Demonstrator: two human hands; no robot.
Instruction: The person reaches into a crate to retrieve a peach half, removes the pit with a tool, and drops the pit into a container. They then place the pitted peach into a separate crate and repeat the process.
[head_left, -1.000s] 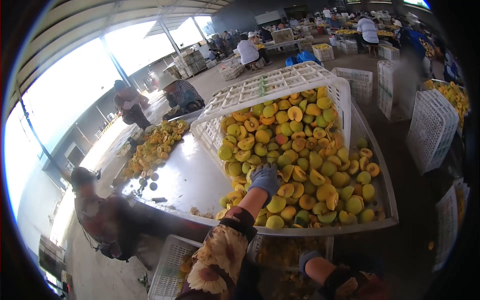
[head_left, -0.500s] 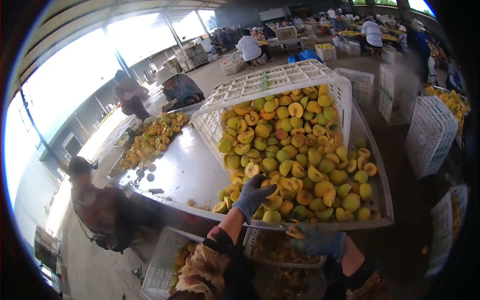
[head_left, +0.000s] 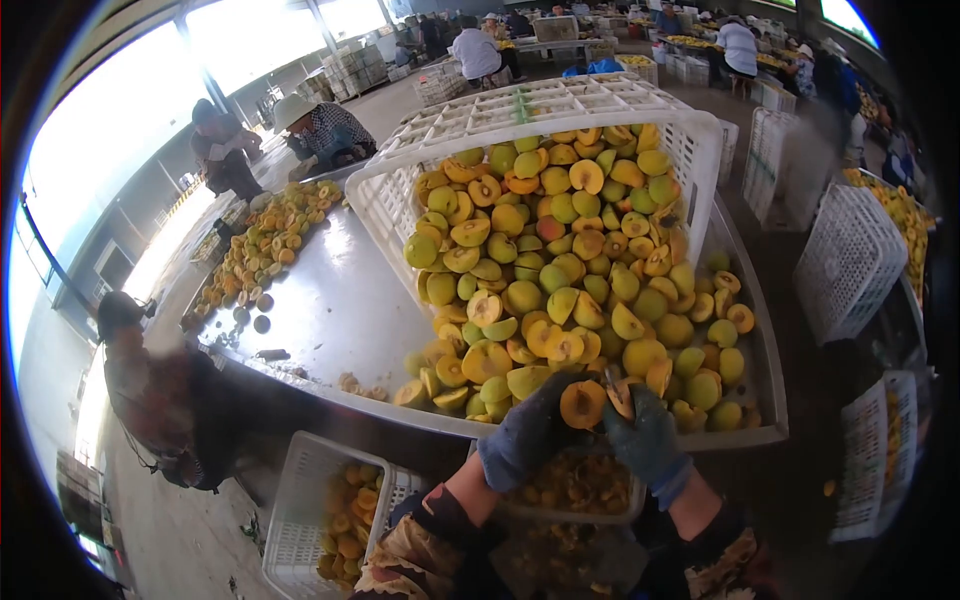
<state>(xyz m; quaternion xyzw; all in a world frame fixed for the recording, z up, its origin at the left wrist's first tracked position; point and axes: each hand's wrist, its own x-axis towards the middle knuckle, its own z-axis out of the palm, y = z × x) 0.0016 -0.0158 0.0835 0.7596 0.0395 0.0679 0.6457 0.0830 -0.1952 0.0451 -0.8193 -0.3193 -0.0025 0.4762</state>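
As gloved fingers close in at the metal table's front edge, just below the center of the frame, the left hand grips a halved fruit, its round, orange-brown cut face turned to the camera. Beside it, the right hand is closed on a second fruit piece, seen nearly edge-on; a thin, shiny sliver at those fingers may be a blade, though it is too small to be sure. Both gloves are blue-gray and fabric-like. Behind them, smooth yellow-green skins and rough, fleshy hollows mix in a heap of fruit spilling from a tipped white lattice-plastic crate onto the smooth, gleaming metal table. More fruit fills a white basket at lower left. Half a second earlier, the left hand was reaching over the heap, apart from the right hand lower down; now the two are side by side, and the left has come away with its half.
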